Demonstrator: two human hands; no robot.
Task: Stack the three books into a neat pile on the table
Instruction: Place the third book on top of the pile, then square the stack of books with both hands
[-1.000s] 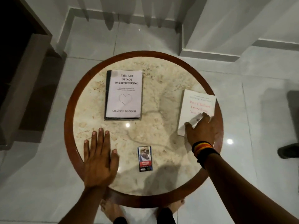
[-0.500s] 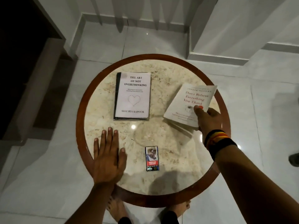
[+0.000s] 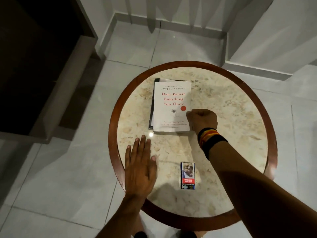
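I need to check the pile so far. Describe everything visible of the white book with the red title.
The white paperback book with the red title lies flat and face up on the round marble table with the brown wooden rim. Its cover reads "Joseph Nguyen" and "Don't Believe Everything You Think", with a red dot and a small scribble drawing. It rests on a dark-spined book, slightly offset so the lower book's left and top edges show. The right hand, fingers curled, touches its right edge.

Top book (image 3: 172, 107) lay on lower book (image 3: 151, 109), far-centre of bench (image 3: 240, 117); small box (image 3: 188, 175) sat near the front edge.
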